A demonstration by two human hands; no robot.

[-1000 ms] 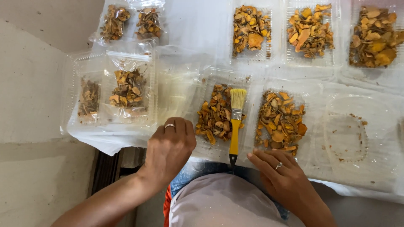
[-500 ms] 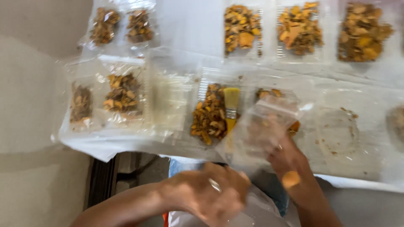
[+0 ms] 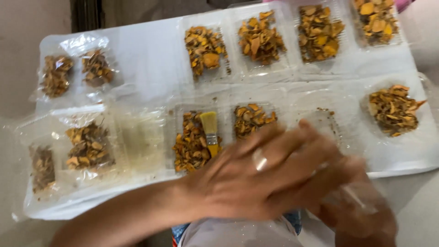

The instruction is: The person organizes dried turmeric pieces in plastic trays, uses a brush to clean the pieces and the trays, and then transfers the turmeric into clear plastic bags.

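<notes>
My left hand (image 3: pixel 256 176) lies flat with fingers spread over my right hand (image 3: pixel 361 215), whose blurred grip on a clear plastic piece (image 3: pixel 352 194) I cannot tell, at the table's (image 3: pixel 146 59) near edge, just beside the yellow brush (image 3: pixel 210 132).

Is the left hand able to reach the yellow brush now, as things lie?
Probably yes. The left hand lies right beside the yellow brush, which rests uncovered on a tray of orange-brown pieces. Nothing stands between them, though the hand is blurred.
</notes>
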